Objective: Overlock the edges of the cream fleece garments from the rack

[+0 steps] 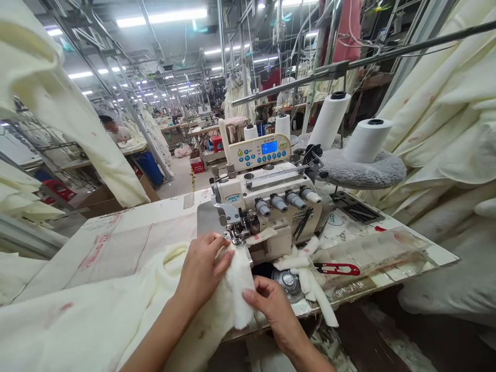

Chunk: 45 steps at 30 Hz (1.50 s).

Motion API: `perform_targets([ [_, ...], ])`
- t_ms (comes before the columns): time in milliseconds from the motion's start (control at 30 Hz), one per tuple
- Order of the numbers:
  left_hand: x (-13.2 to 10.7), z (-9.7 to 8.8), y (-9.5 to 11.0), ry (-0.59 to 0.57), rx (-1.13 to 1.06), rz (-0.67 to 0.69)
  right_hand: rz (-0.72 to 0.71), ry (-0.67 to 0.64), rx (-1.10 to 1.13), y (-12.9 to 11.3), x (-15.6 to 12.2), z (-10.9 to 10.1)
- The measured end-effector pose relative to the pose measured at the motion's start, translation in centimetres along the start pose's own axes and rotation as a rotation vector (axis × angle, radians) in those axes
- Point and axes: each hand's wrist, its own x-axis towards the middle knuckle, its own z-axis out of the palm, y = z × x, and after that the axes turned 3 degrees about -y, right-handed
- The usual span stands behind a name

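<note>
A cream fleece fabric (116, 315) lies across the sewing table (127, 237), its near end folded up to the presser foot (237, 235) of a white overlock sewing machine (267, 212). My left hand (201, 271) lies flat on top of the fabric, fingers pressed together, just before the foot. My right hand (271, 305) pinches the fabric's right edge between thumb and fingers.
A red thread snip (338, 268) and white fabric scraps (306, 268) lie right of the machine. Thread cones (329, 121) stand behind it. Cream fabric hangs at left and piles up at right. A person works at a far table (112, 129).
</note>
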Motion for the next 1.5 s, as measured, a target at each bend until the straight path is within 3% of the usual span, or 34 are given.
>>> perform_targets([
  [133,-0.1,-0.2,0.1,-0.009,-0.011,-0.023,0.018,-0.003,0.175,-1.0,-0.6,0.4],
  [233,-0.1,-0.4,0.2,-0.014,0.003,-0.035,0.161,-0.201,0.255,-2.5,-0.9,0.4],
  [300,0.0,-0.4,0.4,-0.015,0.017,-0.052,0.140,-0.256,0.157,-3.6,-1.1,0.0],
  [433,0.1,0.0,0.7,0.013,-0.016,-0.099,-0.087,-0.142,-0.136,-4.6,-1.4,-1.0],
  [600,0.1,0.7,0.6,0.068,-0.073,-0.101,-0.107,-0.107,-0.218,-3.9,-1.6,-1.3],
  [800,0.9,0.8,0.1,0.081,-0.095,-0.084,-0.078,0.011,-0.136,-3.0,-1.3,-0.4],
  [933,1.7,0.6,-0.1,0.074,-0.073,-0.080,-0.065,0.093,0.086,-3.0,-0.9,0.3],
  [1067,1.5,0.7,0.0,0.071,-0.055,-0.085,0.040,0.033,0.208,-3.0,-0.7,-0.1],
  [1200,1.6,0.9,-0.1,0.075,-0.036,-0.089,0.137,-0.021,0.090,-3.5,-0.6,-0.9],
  [1367,2.1,0.2,-0.2,0.090,0.025,-0.073,0.062,0.011,0.037,-3.7,-0.3,-0.8],
  [1500,-1.4,0.6,1.3,0.190,0.070,0.058,-0.035,-0.050,-0.119,-3.3,-1.0,-0.7],
])
